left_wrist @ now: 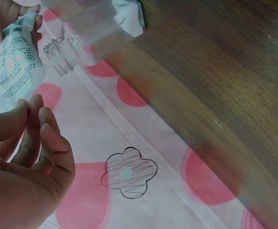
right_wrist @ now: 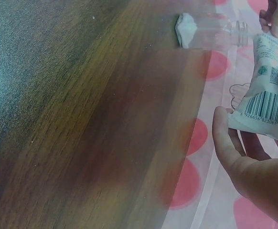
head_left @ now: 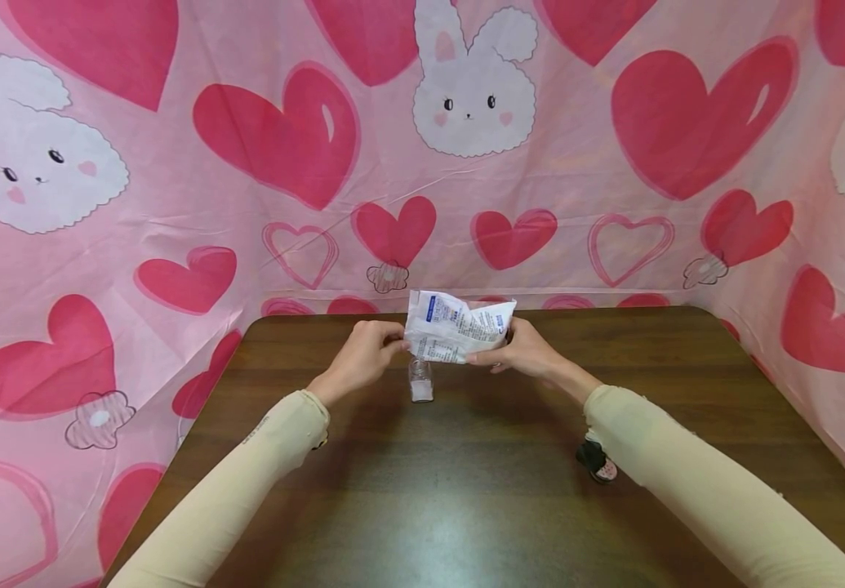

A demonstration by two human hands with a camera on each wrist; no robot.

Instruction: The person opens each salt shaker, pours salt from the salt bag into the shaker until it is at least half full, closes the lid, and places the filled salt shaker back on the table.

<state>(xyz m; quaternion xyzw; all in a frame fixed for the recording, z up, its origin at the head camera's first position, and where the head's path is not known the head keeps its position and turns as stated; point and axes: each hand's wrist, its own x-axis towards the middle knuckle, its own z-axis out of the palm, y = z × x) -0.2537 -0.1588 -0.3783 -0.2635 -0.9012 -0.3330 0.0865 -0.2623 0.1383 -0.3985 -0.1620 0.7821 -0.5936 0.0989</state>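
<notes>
Powder [right_wrist: 186,31] is lying white in the base of the clear bottle [head_left: 420,376], which is standing on the surface [head_left: 437,482] just below the printed packet [head_left: 459,328]. A pink cloth [head_left: 459,184] is hanging behind. Reaching forward, my left grip [head_left: 371,349] is pinching the packet's edge and my right grip [head_left: 527,351] its other end.

- The packet [head_left: 459,328] hung over the bottle [head_left: 421,382], blocking a straight descent onto its mouth.
- The left grip [head_left: 366,355] and right grip [head_left: 528,349] barred the packet's two sides.
- Between the left sleeve [head_left: 238,490] and the right sleeve [head_left: 709,482], a wide bare stretch of table [head_left: 437,490] left room to reach the bottle's body from the near side.
- Pink cloth [head_left: 569,180] rose behind the far edge, limiting passage there.
- A small dark object [head_left: 595,461] crowded the right sleeve's inner side.
</notes>
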